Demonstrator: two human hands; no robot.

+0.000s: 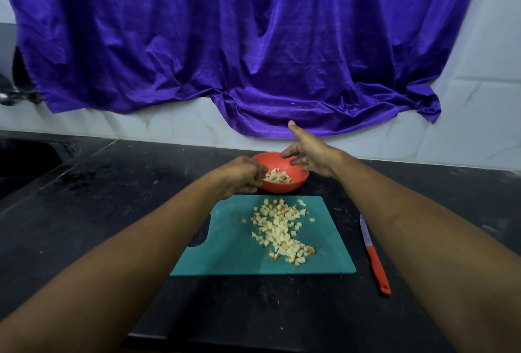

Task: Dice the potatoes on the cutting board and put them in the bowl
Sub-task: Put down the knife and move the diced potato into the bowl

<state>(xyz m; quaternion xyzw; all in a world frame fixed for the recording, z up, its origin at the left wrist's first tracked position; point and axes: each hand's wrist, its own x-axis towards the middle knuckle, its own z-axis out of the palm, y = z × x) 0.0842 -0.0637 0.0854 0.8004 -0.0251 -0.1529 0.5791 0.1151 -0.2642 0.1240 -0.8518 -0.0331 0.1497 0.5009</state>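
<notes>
Orange bowl (282, 187), part-filled: left hand (239, 175) grips its rim; right hand (313, 159) splayed, released, above. Diced potatoes (282, 228) mid cutting board (231, 254); knife (372, 255) toward counter (84, 211) right edge.

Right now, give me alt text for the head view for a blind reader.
Two hands reach an orange bowl of diced potato, left hand curled at its near rim, right hand open above. More dice cover a teal cutting board nearer the camera; a red-handled knife lies on the counter to its right.

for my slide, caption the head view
Left hand at orange plastic bowl, right hand spread above; diced potato on teal cutting board
</notes>
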